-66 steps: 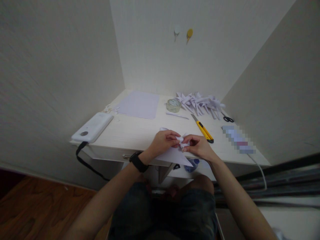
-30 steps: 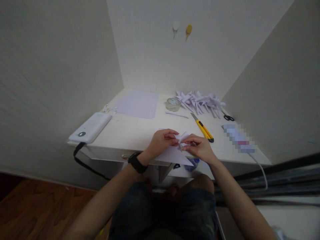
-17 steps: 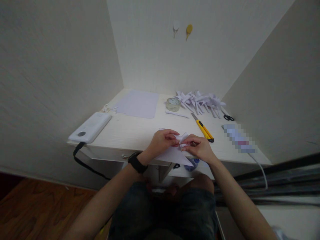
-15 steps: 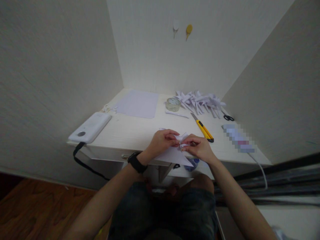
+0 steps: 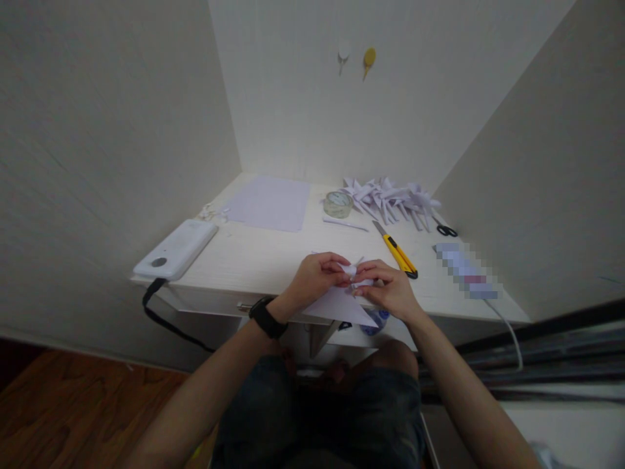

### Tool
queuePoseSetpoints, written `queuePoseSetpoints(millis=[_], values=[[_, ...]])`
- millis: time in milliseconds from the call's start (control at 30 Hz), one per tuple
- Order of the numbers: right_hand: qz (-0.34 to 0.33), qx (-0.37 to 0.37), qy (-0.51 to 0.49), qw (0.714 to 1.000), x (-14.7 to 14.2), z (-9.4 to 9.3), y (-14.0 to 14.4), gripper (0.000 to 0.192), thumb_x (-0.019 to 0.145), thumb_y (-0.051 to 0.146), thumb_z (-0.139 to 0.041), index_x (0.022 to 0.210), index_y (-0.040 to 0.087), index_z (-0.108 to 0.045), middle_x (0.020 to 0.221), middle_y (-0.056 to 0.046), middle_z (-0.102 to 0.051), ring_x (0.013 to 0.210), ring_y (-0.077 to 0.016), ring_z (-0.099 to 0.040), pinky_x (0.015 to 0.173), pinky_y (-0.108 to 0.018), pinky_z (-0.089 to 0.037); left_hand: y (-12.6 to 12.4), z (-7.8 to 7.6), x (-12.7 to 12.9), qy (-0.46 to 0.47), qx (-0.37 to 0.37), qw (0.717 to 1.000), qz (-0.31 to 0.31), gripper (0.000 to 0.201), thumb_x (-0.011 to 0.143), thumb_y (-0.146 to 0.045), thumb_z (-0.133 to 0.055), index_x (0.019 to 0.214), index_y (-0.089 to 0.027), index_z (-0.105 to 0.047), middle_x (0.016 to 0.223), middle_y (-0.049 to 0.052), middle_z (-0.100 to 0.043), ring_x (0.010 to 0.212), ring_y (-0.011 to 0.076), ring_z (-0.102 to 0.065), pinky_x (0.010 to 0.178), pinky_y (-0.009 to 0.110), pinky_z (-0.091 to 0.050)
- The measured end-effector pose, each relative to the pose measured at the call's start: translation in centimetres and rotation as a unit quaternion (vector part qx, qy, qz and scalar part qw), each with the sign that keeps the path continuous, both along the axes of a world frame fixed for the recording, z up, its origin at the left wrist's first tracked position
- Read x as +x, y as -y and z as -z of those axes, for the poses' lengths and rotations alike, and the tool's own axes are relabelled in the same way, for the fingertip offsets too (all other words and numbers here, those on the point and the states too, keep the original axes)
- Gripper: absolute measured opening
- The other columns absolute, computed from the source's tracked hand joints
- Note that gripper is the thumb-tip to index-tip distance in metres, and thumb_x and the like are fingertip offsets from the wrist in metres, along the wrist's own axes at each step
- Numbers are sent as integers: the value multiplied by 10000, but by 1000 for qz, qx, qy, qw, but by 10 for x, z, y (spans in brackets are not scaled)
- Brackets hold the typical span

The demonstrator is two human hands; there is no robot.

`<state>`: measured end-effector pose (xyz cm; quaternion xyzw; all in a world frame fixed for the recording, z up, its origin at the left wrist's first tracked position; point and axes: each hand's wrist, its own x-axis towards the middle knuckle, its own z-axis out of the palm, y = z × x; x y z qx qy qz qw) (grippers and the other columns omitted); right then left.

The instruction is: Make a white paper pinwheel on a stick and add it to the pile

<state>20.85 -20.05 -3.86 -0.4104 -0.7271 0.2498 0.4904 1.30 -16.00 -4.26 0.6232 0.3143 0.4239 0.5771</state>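
A white paper pinwheel, its flaps curled in toward the middle, is held over the front edge of the desk. My left hand pinches its centre from the left, thumb and fingers closed on the paper. From the other side my right hand grips a curled flap between thumb and fingers. One pointed corner of the paper hangs down below both hands. The fingertips partly hide the centre where the flaps meet.
Behind the hands on the desk lie a rolled paper stick, a tape roll and a yellow utility knife. Further back are paper sheets, piled pinwheels and scissors. A white device sits at left.
The right hand's fingers have shifted slightly, and the paper flap that stood up between the hands is now folded down toward the centre. The left hand has barely moved.
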Motion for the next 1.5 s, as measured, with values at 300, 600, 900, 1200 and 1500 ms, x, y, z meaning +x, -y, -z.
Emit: queuePoseSetpoints(millis=[300, 600, 900, 1200, 1500], values=[[4, 2, 12, 1000, 0, 0, -1, 173, 682, 419, -849, 764, 283, -779, 837, -57, -740, 845, -239, -651, 827, -415, -508, -1, 1, 1, 4, 10, 1000, -10, 278, 661, -137, -770, 921, -141, -670, 663, -11, -686, 614, 133, -674, 597, 231, -522], [3, -6, 0, 1000, -1, 0, 0, 179, 684, 425, -846, 765, 281, -777, 856, -55, -746, 860, -235, -653, 855, -412, -500, -1, 1, 0, 31, -6, 999, 8, 318, 669, -124, -767, 951, -141, -622, 662, -18, -675, 639, 145, -692, 619, 242, -530], [-9, -26, -10, 1000, 0, 1, -1, 211, 669, 458, -848, 772, 286, -783, 849, -63, -744, 868, -240, -657, 851, -420, -516, 0, 1, 0, 28, -8, 1000, 12, 272, 678, -124, -742, 908, -153, -600, 648, -20, -683, 625, 144, -691, 595, 232, -519], [-13, -30, -24, 999, 0, 1, 0, 211, 665, 455, -851, 760, 280, -781, 843, -63, -742, 855, -234, -663, 844, -409, -520, 0, 2, 1, 32, -3, 999, 9, 261, 668, -108, -744, 881, -152, -599, 651, -24, -676, 623, 142, -693, 607, 236, -520], [-3, -30, -21, 999, 0, 2, 0, 223, 659, 468, -850, 741, 275, -776, 821, -61, -734, 829, -228, -654, 820, -407, -529, -1, 4, 1, 30, 2, 1000, 10, 265, 669, -147, -764, 874, -155, -596, 663, -24, -675, 631, 138, -695, 623, 246, -536]])
